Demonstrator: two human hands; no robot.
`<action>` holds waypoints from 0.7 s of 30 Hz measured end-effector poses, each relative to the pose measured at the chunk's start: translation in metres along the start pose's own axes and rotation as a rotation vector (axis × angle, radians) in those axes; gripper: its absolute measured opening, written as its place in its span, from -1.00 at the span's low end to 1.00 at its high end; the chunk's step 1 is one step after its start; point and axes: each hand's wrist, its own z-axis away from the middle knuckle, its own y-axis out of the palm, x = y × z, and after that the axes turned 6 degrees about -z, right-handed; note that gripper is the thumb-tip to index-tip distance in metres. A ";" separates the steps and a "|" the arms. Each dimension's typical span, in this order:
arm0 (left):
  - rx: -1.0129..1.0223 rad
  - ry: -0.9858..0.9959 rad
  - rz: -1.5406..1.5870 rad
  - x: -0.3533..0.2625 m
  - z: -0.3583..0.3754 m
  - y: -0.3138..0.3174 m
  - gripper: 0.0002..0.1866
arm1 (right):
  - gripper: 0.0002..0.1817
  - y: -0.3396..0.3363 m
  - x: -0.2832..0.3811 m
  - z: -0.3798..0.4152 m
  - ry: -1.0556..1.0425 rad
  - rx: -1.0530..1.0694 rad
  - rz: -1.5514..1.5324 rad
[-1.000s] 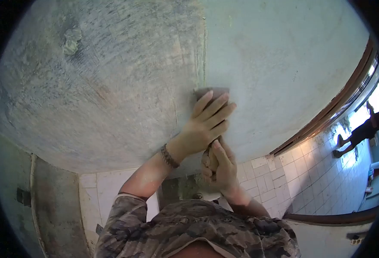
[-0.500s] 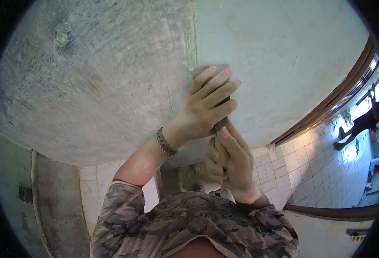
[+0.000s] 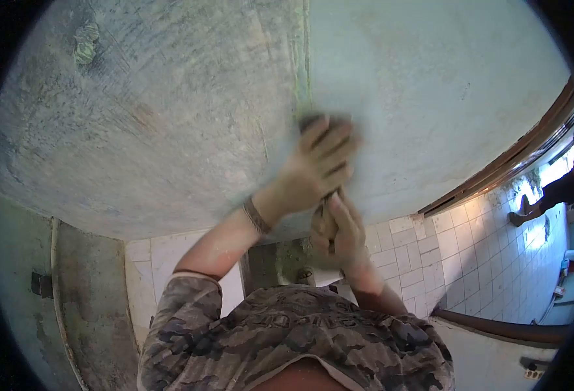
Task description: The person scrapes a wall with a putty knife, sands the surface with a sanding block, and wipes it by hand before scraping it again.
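Note:
A scraper (image 3: 310,122) with a wide dark blade lies against the wall (image 3: 391,85), beside a vertical seam between rough grey plaster and smoother pale green paint. My left hand (image 3: 316,163), with a bracelet at the wrist, lies across the blade, its fingers over the top. Below it, my right hand (image 3: 342,231) is closed round the lower end of the tool, and most of the handle is hidden in it. Both hands and the blade are smeared by motion.
At right, a wood-edged opening (image 3: 495,173) shows a tiled surface (image 3: 476,247) and a person's dark-clothed legs (image 3: 547,199). A switch box (image 3: 40,284) is on the left wall. Behind my shirt there is a dark doorway (image 3: 267,264).
Both hands and the scraper have moved slightly down along the wall, and the right hand a little left. The whole view has shifted slightly. The grip looks the same.

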 end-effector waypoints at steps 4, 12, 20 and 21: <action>-0.010 -0.019 0.051 -0.002 -0.002 0.002 -0.86 | -0.62 0.000 -0.001 0.002 0.013 -0.029 -0.046; 0.053 -0.009 0.003 -0.003 -0.005 -0.002 -0.85 | -0.51 -0.001 -0.005 0.004 0.008 -0.005 -0.115; 0.045 -0.017 -0.094 -0.008 0.001 0.009 -0.82 | -0.51 -0.023 -0.016 -0.003 -0.065 0.053 -0.031; 0.001 -0.005 -0.099 -0.005 -0.005 0.008 -0.83 | -0.52 -0.021 -0.012 -0.007 -0.077 0.076 -0.006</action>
